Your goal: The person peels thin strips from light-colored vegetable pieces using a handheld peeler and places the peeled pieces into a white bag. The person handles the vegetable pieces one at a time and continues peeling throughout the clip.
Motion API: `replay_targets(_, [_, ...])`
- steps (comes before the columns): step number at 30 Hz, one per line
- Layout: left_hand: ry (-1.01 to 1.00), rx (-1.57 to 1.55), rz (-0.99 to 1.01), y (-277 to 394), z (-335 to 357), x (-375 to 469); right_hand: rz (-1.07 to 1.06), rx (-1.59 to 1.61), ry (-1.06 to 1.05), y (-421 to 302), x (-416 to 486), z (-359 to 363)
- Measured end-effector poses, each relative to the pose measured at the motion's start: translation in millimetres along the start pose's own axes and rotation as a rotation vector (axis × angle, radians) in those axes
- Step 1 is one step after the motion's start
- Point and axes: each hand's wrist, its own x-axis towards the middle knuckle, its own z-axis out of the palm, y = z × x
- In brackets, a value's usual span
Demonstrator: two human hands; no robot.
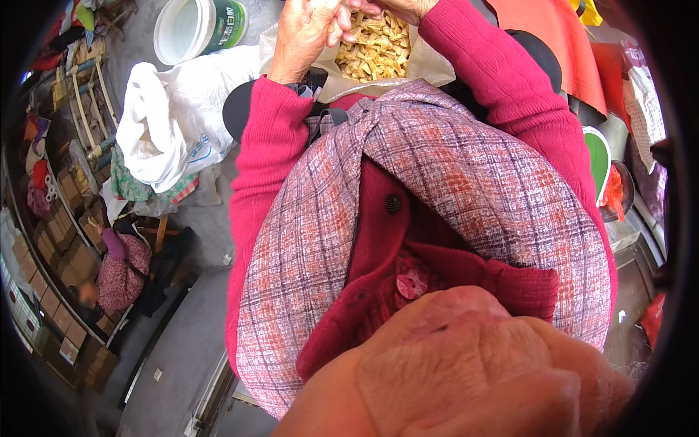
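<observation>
Both hands are at the top edge of the view, partly cut off by it. My left hand (312, 34) is above the left side of an open, pale plastic sack (431, 63), its fingers bent. My right hand (401, 7) comes in from the right over the far side of the sack, its fingertips close to those of my left hand. Whether anything small lies between the fingers cannot be told. Below them the sack holds many yellow-brown dried pieces (377, 49), whose kind is unclear. A plaid apron (469, 158) covers my front.
To the left are a white plastic bucket (183, 33) with a green label and a bulging white bag (180, 114). Farther left, another person (124, 267) sits near stacked cardboard boxes (60, 306). An orange-red sheet (562, 49) and a green-and-white container (598, 158) are at right.
</observation>
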Motion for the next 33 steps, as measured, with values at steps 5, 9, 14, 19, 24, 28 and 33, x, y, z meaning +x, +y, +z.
replay_targets(5, [0.044,-0.182,-0.049,3,4,2,-0.073,-0.143,0.071,6,-3,6])
replay_targets(9, [0.060,-0.273,-0.105,10,4,-2,-0.083,-0.002,0.085,10,-3,3])
replay_targets(14, [0.077,-0.252,-0.069,12,2,-7,-0.102,0.058,0.155,10,-9,8])
replay_targets(19, [0.121,-0.319,-0.033,6,-8,1,-0.132,0.041,0.174,-9,-2,14])
replay_targets(24, [0.288,-0.093,0.079,15,-58,38,-0.203,-0.299,0.250,-39,41,1])
replay_targets(28, [0.276,-0.023,0.174,19,-85,64,-0.077,-0.346,0.357,-51,71,-9])
replay_targets(33, [0.296,0.015,0.222,6,-101,91,-0.263,-0.389,0.370,-47,95,-21])
